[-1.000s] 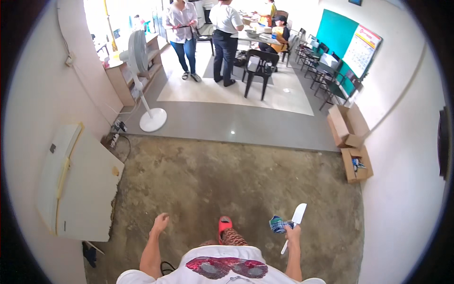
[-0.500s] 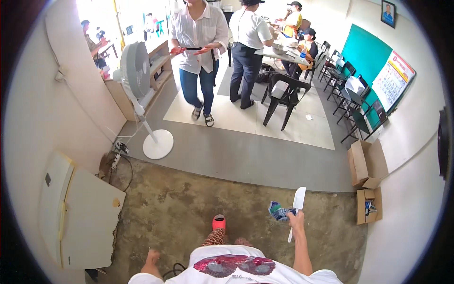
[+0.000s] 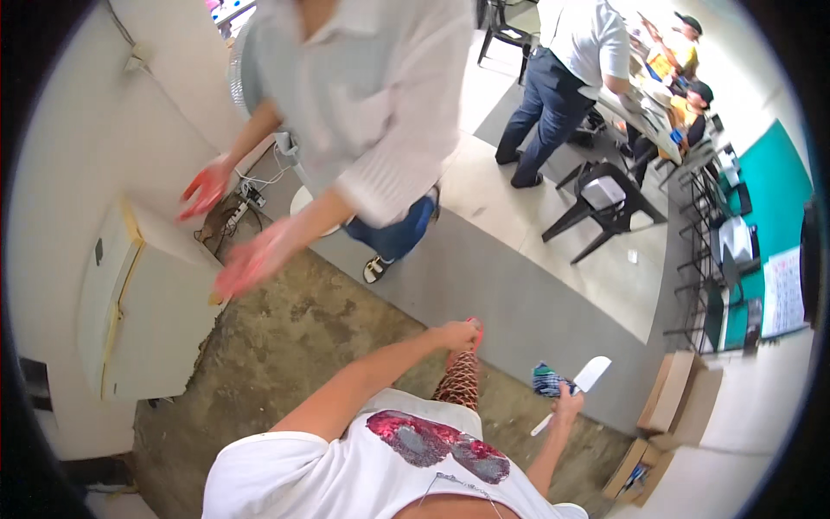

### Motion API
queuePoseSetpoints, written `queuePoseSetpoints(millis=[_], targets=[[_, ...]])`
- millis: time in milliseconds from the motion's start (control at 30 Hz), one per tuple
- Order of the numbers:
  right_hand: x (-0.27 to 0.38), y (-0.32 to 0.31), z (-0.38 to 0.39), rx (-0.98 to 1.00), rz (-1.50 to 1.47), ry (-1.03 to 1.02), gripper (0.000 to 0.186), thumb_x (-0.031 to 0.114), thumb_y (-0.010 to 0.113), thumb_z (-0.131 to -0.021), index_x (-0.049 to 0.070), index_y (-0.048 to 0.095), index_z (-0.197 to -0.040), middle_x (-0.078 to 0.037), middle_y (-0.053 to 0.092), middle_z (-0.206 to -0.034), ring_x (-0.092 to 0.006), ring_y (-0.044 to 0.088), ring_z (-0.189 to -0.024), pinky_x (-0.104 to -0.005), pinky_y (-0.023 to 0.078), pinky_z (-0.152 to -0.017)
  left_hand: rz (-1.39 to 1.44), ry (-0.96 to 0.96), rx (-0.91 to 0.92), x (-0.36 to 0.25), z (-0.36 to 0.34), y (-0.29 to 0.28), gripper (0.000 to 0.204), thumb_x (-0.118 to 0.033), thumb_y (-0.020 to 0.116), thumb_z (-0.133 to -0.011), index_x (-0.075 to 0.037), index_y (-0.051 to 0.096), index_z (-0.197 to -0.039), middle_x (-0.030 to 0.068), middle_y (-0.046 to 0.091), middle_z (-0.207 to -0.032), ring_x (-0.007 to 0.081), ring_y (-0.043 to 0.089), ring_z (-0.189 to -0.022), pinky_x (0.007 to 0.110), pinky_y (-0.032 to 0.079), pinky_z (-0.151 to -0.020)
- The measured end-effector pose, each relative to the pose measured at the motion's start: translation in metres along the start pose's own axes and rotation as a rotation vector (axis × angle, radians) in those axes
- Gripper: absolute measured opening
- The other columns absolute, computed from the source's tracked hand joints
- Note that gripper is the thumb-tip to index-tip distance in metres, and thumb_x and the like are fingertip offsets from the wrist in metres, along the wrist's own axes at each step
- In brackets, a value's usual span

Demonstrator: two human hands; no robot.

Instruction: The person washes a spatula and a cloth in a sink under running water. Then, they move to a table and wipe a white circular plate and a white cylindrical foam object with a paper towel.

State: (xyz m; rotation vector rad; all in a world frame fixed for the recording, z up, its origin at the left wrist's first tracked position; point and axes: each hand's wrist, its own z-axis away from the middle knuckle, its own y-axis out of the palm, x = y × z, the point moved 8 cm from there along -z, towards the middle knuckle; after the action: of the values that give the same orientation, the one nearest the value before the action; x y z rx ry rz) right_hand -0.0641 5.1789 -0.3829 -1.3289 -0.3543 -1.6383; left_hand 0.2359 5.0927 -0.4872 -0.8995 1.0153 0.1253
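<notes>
My right hand [image 3: 569,400] is closed around a white spatula [image 3: 593,374], its flat blade pointing up and away and its handle end below the fist. A bunched blue, green and white checked cloth [image 3: 548,381] is gripped in the same hand and sticks out to the left. My left hand [image 3: 461,335] reaches across in front of me, above my patterned trouser leg [image 3: 456,381] and red slipper. Its fingers look curled, and nothing shows in them. Close on the left, a person in a white shirt [image 3: 380,95] holds out two red-stained hands [image 3: 259,259], blurred.
An off-white fridge-like cabinet [image 3: 147,303] with a ragged edge stands left, near a power strip [image 3: 238,216] and cables. The standing fan [image 3: 246,78] is partly hidden. Cardboard boxes [image 3: 679,398] line the right wall. A black chair [image 3: 605,212] and several people at a table are beyond.
The person in the white shirt has come much closer on the left. My view has turned left. My left hand has swung forward across my body; the right still holds spatula and cloth.
</notes>
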Motion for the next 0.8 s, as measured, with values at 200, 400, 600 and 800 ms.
queuePoseSetpoints(millis=[200,400,600,800], targets=[[0.176,0.126,-0.225,0.36,0.176,-0.246,0.02,0.002,0.055,-0.069,0.001,0.058,-0.089,-0.003,0.056,-0.076,-0.0109,0.051,-0.066,-0.0254,0.043,-0.059,0.016,-0.219,0.061,-0.042,-0.256,-0.168,0.036,-0.036,0.059,-0.075,-0.005,0.056,-0.093,0.0114,0.053,-0.103,0.0297,0.053,-0.098,0.04,0.044,-0.082],[0.356,0.292,-0.355,0.663,0.269,-0.371,0.026,0.008,0.055,-0.066,-0.001,0.056,-0.091,-0.006,0.055,-0.078,-0.0122,0.052,-0.068,-0.0259,0.044,-0.063,0.074,-0.036,-0.153,-0.018,-0.372,-0.351,0.064,-0.033,0.066,-0.071,-0.011,0.038,-0.125,0.0127,0.042,-0.123,0.0296,0.043,-0.114,0.041,0.039,-0.091],[0.483,0.533,-0.44,1.007,0.388,-0.559,0.028,0.005,0.053,-0.068,-0.001,0.055,-0.096,-0.006,0.056,-0.08,-0.0142,0.053,-0.072,-0.0285,0.045,-0.065,0.213,-0.033,-0.479,0.071,-0.445,-0.534,0.077,-0.025,0.069,-0.067,-0.011,0.03,-0.132,0.0179,0.038,-0.128,0.0326,0.041,-0.116,0.043,0.036,-0.095],[0.626,0.78,-0.513,1.069,0.305,-0.534,0.032,0.011,0.058,-0.073,0.0,0.053,-0.102,-0.01,0.057,-0.085,-0.0189,0.056,-0.078,-0.0313,0.045,-0.072,0.254,-0.124,-0.712,0.247,-0.517,-0.768,0.05,-0.021,0.065,-0.07,-0.002,0.046,-0.112,0.0182,0.054,-0.102,0.0336,0.049,-0.1,0.043,0.034,-0.091]])
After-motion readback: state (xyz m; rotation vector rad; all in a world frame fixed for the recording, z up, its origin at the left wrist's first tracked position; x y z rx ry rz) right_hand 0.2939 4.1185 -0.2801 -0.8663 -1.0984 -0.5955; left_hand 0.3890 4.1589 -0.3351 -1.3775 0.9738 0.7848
